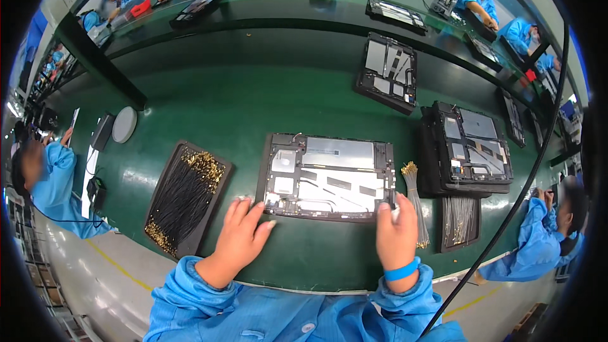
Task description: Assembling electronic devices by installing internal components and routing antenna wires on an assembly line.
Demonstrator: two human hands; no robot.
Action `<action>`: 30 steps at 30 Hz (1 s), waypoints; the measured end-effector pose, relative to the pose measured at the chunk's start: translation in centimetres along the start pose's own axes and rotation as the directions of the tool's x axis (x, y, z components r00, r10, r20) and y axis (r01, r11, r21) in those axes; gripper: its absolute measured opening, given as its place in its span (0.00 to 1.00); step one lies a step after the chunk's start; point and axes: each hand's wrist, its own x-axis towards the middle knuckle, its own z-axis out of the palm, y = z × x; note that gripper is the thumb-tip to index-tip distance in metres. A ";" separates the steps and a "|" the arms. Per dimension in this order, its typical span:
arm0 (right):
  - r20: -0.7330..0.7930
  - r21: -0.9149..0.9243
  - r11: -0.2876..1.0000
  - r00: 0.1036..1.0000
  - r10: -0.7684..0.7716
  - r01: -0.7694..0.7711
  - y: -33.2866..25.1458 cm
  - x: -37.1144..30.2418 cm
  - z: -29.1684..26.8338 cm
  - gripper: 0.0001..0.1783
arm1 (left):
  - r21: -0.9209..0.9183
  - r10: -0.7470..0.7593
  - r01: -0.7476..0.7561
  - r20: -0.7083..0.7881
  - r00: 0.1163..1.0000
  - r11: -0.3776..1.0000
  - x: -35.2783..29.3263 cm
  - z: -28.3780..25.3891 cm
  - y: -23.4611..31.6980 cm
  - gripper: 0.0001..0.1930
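Note:
In front of me an opened flat electronic device [339, 151], like a laptop or tablet with bare silver panels and a black frame, lies on the green table. My left hand [240, 234] is at its lower left corner, fingers apart, with nothing visible in it. At the lower right corner, my right hand [397, 234], with a blue wristband [402, 270], has thumb and fingers closed around a small whitish thing [395, 215]; its kind is hidden. Just right of that hand lies a bundle of thin grey cables [413, 199] with gold ends.
A dark tray [218, 197] of black cables with gold tips lies left. To the right stand a stack of opened devices [472, 142] and a tray of grey cables [461, 221]. Another device [389, 69] lies farther back. A black cord [506, 215] hangs at right; people work around the green table [253, 88].

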 end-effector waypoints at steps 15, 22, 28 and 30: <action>0.164 0.151 0.949 0.954 0.252 -0.277 0.3 0.0 1.0 0.18 | -0.068 -0.160 0.153 -0.123 0.979 0.986 2.4 1.9 -0.4 0.20; 0.098 0.173 0.920 0.935 0.339 -0.352 1.6 -1.0 2.2 0.19 | -0.018 -0.090 0.089 -0.254 0.963 0.996 3.1 1.8 0.1 0.16; 0.134 0.380 0.854 0.934 0.330 -0.356 2.6 -1.4 2.2 0.17 | -0.492 -0.222 0.108 -0.179 0.959 0.864 9.3 1.6 6.0 0.17; 0.146 0.412 0.832 0.929 0.341 -0.370 2.8 -1.2 1.9 0.17 | -0.782 -0.411 0.326 0.098 0.906 0.531 12.7 2.2 8.5 0.23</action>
